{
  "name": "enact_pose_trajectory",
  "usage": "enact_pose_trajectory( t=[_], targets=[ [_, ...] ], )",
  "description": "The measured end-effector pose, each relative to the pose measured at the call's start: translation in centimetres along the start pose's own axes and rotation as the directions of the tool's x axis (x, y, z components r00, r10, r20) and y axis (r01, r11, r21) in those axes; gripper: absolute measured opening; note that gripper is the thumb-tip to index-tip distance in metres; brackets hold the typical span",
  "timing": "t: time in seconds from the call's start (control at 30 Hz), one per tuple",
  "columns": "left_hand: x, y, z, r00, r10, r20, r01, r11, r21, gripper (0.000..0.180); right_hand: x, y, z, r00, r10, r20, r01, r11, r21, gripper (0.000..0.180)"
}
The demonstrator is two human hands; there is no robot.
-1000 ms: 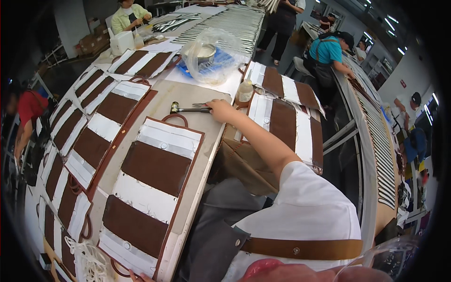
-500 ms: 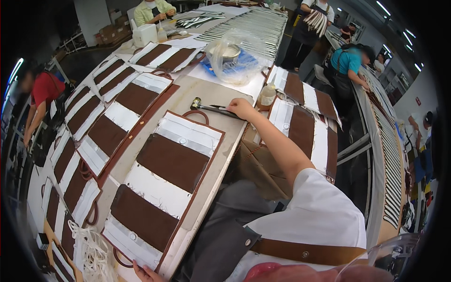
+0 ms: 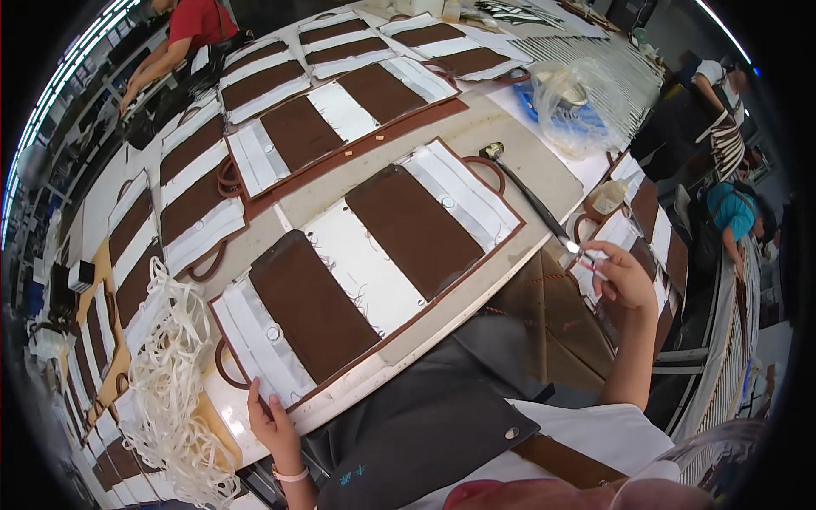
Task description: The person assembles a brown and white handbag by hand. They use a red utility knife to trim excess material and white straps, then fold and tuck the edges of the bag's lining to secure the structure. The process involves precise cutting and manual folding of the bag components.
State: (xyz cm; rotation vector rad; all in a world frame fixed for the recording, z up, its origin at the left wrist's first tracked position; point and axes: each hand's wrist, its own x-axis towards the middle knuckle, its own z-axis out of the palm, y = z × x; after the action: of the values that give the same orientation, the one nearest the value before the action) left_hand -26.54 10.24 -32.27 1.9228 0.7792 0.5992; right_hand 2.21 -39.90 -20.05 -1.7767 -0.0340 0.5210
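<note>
A flat brown-and-white bag panel [image 3: 336, 268] with a brown loop handle at each end lies on the grey work board [image 3: 544, 170]. My left hand [image 3: 276, 438] is at its near left corner, fingers apart, beside the handle [image 3: 228, 364]. My right hand [image 3: 625, 276] is raised off the board's right edge, pinching a slim, pale tool [image 3: 586, 262] with a reddish part; its exact kind is unclear. Close by lies a hammer [image 3: 534, 200], head away from me and handle end near those fingers.
More bag panels [image 3: 340, 115] cover the table's far and left sides. White ribbon [image 3: 174, 365] is heaped at the left. A glue bottle [image 3: 608, 197] stands at the right, and a plastic-wrapped tin [image 3: 571, 93] farther back. Co-workers [image 3: 191, 34] stand around.
My right hand has left the hammer's handle, drawn back toward me and now holds the slim tool. My left hand shows more fully at the panel's corner. The view has turned leftward.
</note>
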Motion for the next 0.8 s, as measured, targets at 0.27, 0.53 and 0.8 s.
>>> enact_pose_trajectory(
  t=[0.27,0.53,0.8],
  targets=[
    [-0.3,0.1,-0.1,0.999,-0.03,-0.015,0.03,0.999,-0.019,0.039,0.1,-2.0,4.8,0.787,-0.414,0.457,0.26,0.895,0.363,0.035],
    [-0.5,0.4,0.2,0.993,0.104,-0.063,-0.094,0.985,0.143,0.04,1.7,-2.7,8.6,0.739,-0.609,0.287,0.364,0.721,0.589,0.033],
    [-0.5,0.4,0.2,0.989,0.137,-0.047,-0.125,0.973,0.192,0.039,3.0,-0.6,10.2,0.797,-0.597,-0.093,0.53,0.616,0.582,0.028]
  ],
)
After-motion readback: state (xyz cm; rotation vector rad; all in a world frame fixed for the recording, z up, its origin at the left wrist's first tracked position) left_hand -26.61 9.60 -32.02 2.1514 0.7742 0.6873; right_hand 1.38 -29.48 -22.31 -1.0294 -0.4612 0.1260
